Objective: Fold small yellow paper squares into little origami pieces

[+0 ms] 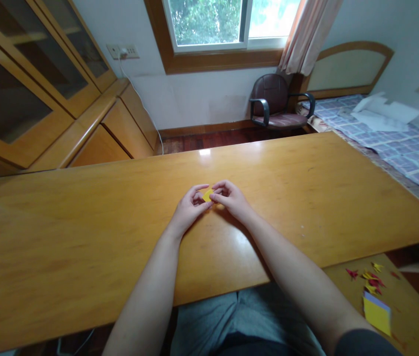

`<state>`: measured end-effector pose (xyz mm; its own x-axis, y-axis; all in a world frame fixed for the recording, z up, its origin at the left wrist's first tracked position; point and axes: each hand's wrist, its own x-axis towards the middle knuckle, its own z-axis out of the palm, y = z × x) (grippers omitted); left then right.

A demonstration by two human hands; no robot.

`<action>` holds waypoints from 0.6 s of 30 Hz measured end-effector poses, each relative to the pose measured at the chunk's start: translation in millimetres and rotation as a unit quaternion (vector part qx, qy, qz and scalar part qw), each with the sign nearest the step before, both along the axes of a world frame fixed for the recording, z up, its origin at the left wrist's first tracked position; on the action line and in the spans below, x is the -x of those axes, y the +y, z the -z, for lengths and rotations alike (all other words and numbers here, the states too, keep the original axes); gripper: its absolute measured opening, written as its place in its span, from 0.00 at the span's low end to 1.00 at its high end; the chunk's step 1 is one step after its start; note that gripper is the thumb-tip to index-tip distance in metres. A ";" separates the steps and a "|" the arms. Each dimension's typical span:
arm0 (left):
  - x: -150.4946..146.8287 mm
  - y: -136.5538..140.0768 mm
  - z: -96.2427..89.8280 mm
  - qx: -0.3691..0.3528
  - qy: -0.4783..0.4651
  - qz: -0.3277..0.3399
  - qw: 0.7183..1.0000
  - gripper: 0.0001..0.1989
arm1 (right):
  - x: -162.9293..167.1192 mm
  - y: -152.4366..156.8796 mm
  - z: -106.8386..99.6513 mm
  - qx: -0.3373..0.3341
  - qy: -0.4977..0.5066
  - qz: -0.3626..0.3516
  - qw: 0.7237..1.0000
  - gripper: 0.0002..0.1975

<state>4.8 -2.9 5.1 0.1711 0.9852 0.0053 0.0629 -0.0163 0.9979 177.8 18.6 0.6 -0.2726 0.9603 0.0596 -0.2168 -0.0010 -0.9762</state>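
A small folded piece of yellow paper (207, 196) is held between my two hands, just above the middle of the wooden table (94, 237). My left hand (191, 203) has its fingers curled around the paper's left side, with the thumb along its lower edge. On the other side, my right hand (230, 198) pinches the paper between thumb and fingers. The fingers cover part of the paper, so its full folded shape is hidden.
On a lower surface at the right lie several red and yellow folded paper figures (372, 281) beside a stack of yellow paper squares (377, 316). Beyond the table stand an office chair (274, 101), a bed (398, 148) and a glass-fronted cabinet (55, 116).
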 end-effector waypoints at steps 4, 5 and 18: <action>0.3 0.6 2.9 -0.003 -0.001 0.000 1.000 0.30 | 0.1 0.9 0.4 0.003 0.006 0.005 1.000 0.17; 0.2 0.5 3.0 -0.003 -0.003 0.002 1.000 0.30 | 0.2 1.0 0.5 0.003 0.007 0.005 1.000 0.17; -0.5 -1.8 -3.4 0.012 -0.009 0.011 1.000 0.29 | 1.0 -0.5 -0.8 0.015 0.022 0.001 1.000 0.17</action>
<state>5.3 -4.7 8.4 0.1931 0.9811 -0.0155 0.0456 0.0068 0.9989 176.8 18.0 1.4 -0.2678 0.9625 0.0430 -0.2588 -0.0289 -0.9655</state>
